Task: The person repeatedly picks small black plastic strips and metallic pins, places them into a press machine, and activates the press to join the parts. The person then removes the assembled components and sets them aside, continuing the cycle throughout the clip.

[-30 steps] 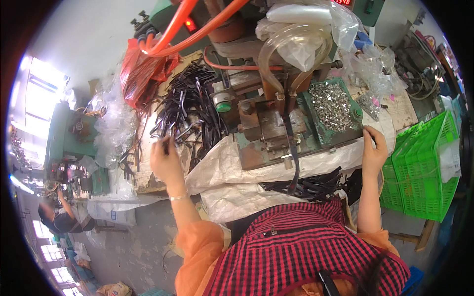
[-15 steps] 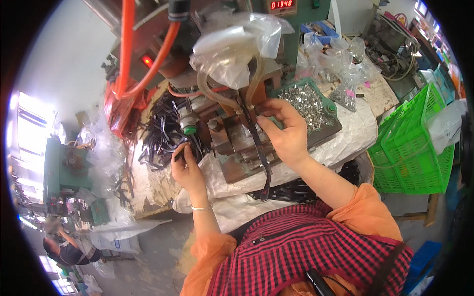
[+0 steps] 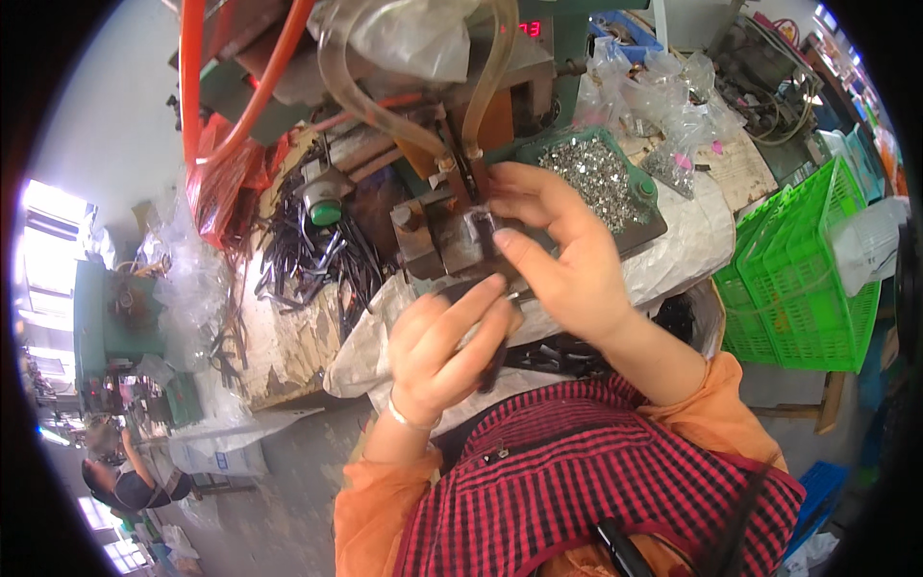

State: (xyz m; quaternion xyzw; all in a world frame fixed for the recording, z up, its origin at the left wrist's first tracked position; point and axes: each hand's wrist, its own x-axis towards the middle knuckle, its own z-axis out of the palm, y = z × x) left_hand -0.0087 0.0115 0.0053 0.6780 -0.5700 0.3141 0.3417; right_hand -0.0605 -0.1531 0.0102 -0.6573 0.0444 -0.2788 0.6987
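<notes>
My right hand [image 3: 572,255] is at the metal die of a green press [image 3: 447,240], thumb and fingers curled around a dark piece there. The fingertips are partly hidden by the die. Just in front, my left hand [image 3: 447,351] is slightly blurred, its fingers bent together on a black strip [image 3: 494,370]; part of the strip hangs below the fingers. To the left lies a tangled pile of black strips [image 3: 322,255], beside a green button [image 3: 325,213]. Right of the die stands a green tray [image 3: 646,183] of small shiny metal pieces [image 3: 591,178].
Orange hoses [image 3: 192,87] and clear tubes [image 3: 336,82] hang over the press. Plastic bags [image 3: 663,106] lie at the back right. A green crate [image 3: 798,269] stands at right. More black strips [image 3: 553,356] lie near my lap. Another person [image 3: 135,481] works at far left.
My left hand has moved right, from the strip pile to the front of the die. My right hand stays at the die. The view has shifted, with the press appearing higher and closer.
</notes>
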